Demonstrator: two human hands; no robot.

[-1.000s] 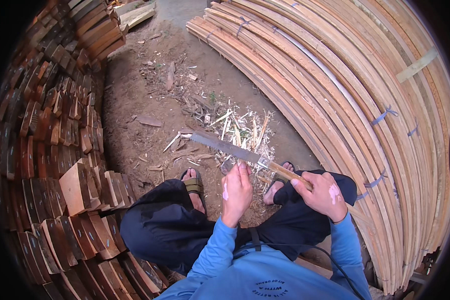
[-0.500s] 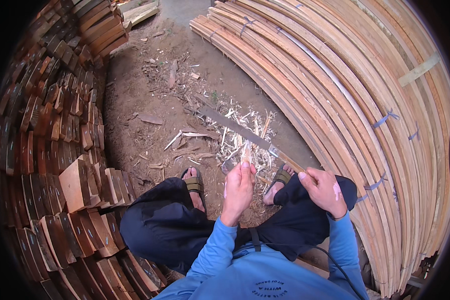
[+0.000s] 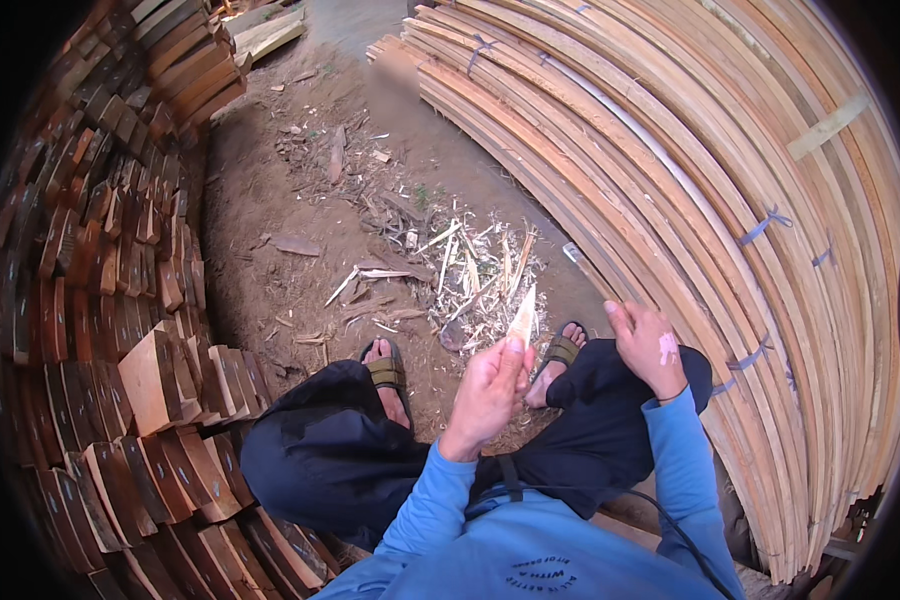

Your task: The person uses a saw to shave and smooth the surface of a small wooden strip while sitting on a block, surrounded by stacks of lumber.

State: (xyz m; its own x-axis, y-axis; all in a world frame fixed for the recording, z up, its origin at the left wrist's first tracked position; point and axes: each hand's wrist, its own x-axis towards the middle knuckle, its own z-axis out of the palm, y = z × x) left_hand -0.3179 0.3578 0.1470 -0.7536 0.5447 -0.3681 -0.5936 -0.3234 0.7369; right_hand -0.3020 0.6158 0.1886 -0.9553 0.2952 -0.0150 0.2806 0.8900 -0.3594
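Note:
My left hand (image 3: 487, 392) is closed around a short piece of pale wood. Its bare, pointed tip (image 3: 524, 312) sticks up past my thumb, over the shavings; the rest is hidden in the fist. My right hand (image 3: 652, 348), to the right above my knee, is closed on the wooden handle of a machete (image 3: 592, 272). A metal collar shows at the handle's upper end. The blade cannot be made out now against the ground and planks. Wood and machete are apart.
Pale shavings (image 3: 470, 265) and bark scraps lie on the dirt ahead of my sandalled feet. Long bundled strips (image 3: 670, 210) with blue ties are stacked along the right. Reddish cut blocks (image 3: 160, 465) are piled high on the left.
The machete's handle has swung up and away from the wood, its blade dropping out of clear sight. My left hand has shifted slightly right and lower, and the wood's tip tilts right.

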